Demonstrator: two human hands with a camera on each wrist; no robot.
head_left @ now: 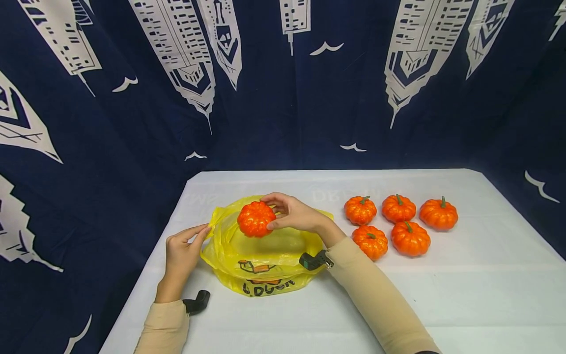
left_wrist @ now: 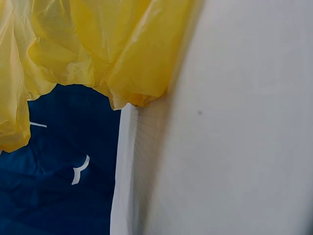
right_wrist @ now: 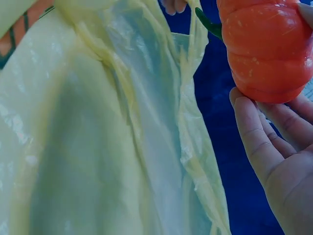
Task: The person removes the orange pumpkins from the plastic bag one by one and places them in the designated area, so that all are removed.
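A small orange pumpkin [head_left: 255,219] is gripped between the thumb and fingers of my right hand [head_left: 293,212], above the mouth of a yellow plastic bag [head_left: 265,268]. In the right wrist view the same pumpkin [right_wrist: 266,49] shows its green stem pointing left, with my fingers [right_wrist: 257,132] under it. My left hand [head_left: 182,250] pinches the bag's left edge between thumb and fingers. The left wrist view shows the yellow bag [left_wrist: 117,44] hanging from above, with my left hand out of sight there. Dark printing marks the bag's front.
Several more orange pumpkins [head_left: 410,239] with green stems stand in two rows right of the bag, on the white-covered table [head_left: 486,295]. A dark blue cloth with white building prints [head_left: 300,108] hangs behind. Each wrist carries a small black camera [head_left: 197,302].
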